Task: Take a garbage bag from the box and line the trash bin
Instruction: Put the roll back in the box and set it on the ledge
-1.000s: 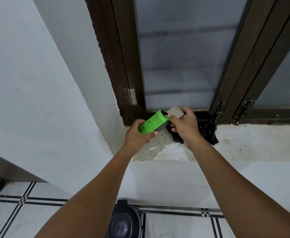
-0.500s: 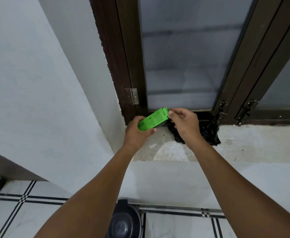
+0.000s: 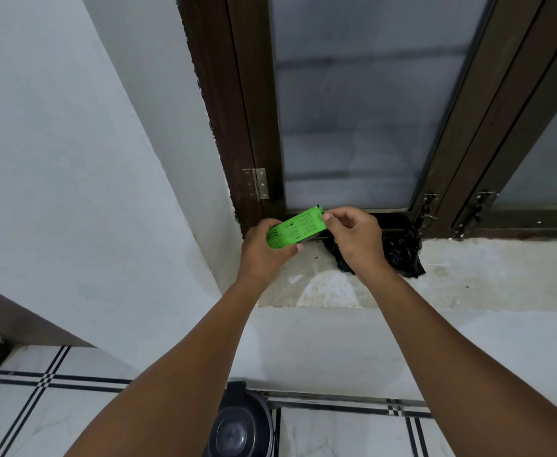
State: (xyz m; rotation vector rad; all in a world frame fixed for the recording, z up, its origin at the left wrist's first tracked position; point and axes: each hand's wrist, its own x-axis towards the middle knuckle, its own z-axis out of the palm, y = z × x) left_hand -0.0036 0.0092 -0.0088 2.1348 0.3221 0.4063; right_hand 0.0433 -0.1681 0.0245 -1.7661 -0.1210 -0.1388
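Observation:
My left hand grips the near end of a bright green garbage-bag box, held tilted above the window sill. My right hand pinches the box's far, upper end, where a bit of black plastic shows at the opening. A crumpled black garbage bag lies on the sill behind my right hand, partly hidden by it. The dark trash bin with its lid stands on the floor below, between my forearms.
A brown-framed window with frosted glass rises behind the sill, with latches at its lower right. A white wall closes in on the left. White floor tiles with black lines surround the bin.
The box's pale end flap, lifted by my right hand a second ago, is folded down now. My right fingers have shifted to the box's far end. Both hands stay above the sill.

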